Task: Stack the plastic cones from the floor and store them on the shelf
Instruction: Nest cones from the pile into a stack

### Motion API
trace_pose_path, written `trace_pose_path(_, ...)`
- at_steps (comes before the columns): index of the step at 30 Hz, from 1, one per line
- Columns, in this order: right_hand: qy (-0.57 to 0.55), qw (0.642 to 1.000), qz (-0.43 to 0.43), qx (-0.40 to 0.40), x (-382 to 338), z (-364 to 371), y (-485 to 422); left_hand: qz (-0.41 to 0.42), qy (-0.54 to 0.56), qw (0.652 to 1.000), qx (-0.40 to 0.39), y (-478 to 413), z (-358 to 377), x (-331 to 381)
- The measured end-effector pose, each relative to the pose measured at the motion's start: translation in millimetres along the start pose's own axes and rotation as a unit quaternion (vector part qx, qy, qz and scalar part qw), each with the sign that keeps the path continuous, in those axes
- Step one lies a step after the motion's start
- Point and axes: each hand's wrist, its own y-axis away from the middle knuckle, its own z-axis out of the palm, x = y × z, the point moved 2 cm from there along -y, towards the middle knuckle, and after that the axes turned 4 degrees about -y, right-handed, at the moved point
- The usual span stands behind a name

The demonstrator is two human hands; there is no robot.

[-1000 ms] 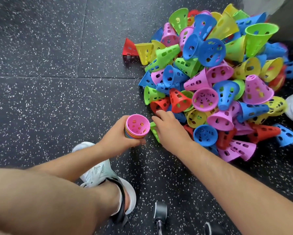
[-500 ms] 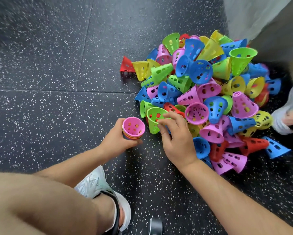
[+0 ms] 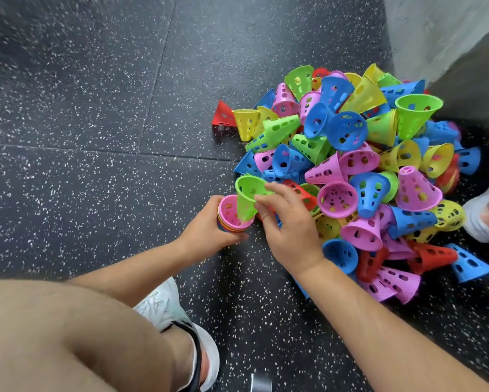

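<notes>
Gripping a short stack of cones [image 3: 228,212], the left hand [image 3: 206,233] is wrapping fingers and thumb round its side. A pink cone is sitting on top, wide mouth up, with other coloured rims showing under it. The right hand [image 3: 290,230] is pinching a green cone [image 3: 247,195] at the rim between thumb and fingertips, just beside the left hand. The green cone is pointing narrow end down, tip inside the pink mouth, leaning a little and standing well proud of the stack. A pile of loose cones [image 3: 351,165] is lying on the speckled floor [image 3: 96,165] beyond and to the outer side of the right hand; whether the fingers are touching it is unclear. A white shoe [image 3: 164,306] is resting nearer the body than the left hand
</notes>
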Motion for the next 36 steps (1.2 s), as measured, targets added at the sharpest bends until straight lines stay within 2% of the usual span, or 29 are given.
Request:
trace_pose_path(3, -0.011, 0.992, 0.041, -0.123, 0.3, 11.8, 8.8, 0.014, 0.011, 1.0, 0.001, -1.0, 0.9, 1.9)
trace_pose_path(5, -0.028, 0.982, 0.082, -0.166, 0.2, 16.0, 13.2, 0.024, 0.005, 1.0, -0.005, -2.3, -0.3, 1.3)
trace_pose_path(9, -0.042, 0.978, 0.13, -0.16, -1.7, 13.6, 11.0, 0.051, 0.016, 0.998, -0.027, -3.9, -4.2, 1.1)
trace_pose_path(11, -0.05, 0.974, 0.138, -0.172, -4.0, 11.4, 4.4, 0.066, 0.018, 0.998, -0.014, -5.1, -4.9, 2.3)
trace_pose_path(13, -0.024, 0.979, 0.112, -0.165, 0.3, 10.1, -6.9, 0.075, 0.019, 0.997, -0.005, -5.9, -4.0, 1.8)
trace_pose_path(15, 0.07, 0.981, 0.053, -0.171, 11.0, 12.3, -25.5, 0.079, 0.009, 0.997, -0.017, -6.3, -2.6, -0.6)
trace_pose_path(17, 0.212, 0.955, 0.002, -0.209, 18.9, 16.4, -45.4, 0.081, 0.001, 0.996, -0.027, -7.7, -2.5, -2.6)
trace_pose_path(19, 0.316, 0.912, -0.031, -0.261, 22.8, 21.7, -62.0, 0.072, 0.008, 0.997, -0.027, -10.4, -3.5, -3.3)
trace_pose_path(23, 0.436, 0.835, -0.081, -0.327, 21.4, 34.9, -81.9, 0.056, 0.018, 0.998, -0.03, -19.3, -2.5, -3.3)
trace_pose_path(26, 0.47, 0.812, -0.08, -0.337, 23.9, 45.6, -83.7, 0.056, 0.022, 0.997, -0.045, -23.0, -1.0, -2.4)
trace_pose_path(28, 0.459, 0.825, -0.07, -0.324, 27.6, 47.2, -81.6, 0.06, 0.025, 0.997, -0.045, -23.8, -0.4, -4.4)
trace_pose_path(30, 0.424, 0.853, -0.054, -0.298, 30.0, 42.2, -78.9, 0.06, 0.029, 0.997, -0.041, -23.4, -0.7, -6.3)
trace_pose_path(34, 0.301, 0.941, -0.049, -0.147, 32.4, 23.3, -69.8, 0.058, 0.039, 0.997, -0.029, -23.9, 0.4, -9.7)
trace_pose_path(36, 0.228, 0.97, -0.043, -0.077, 30.1, 11.7, -64.9, 0.061, 0.039, 0.997, -0.027, -23.5, 1.3, -9.6)
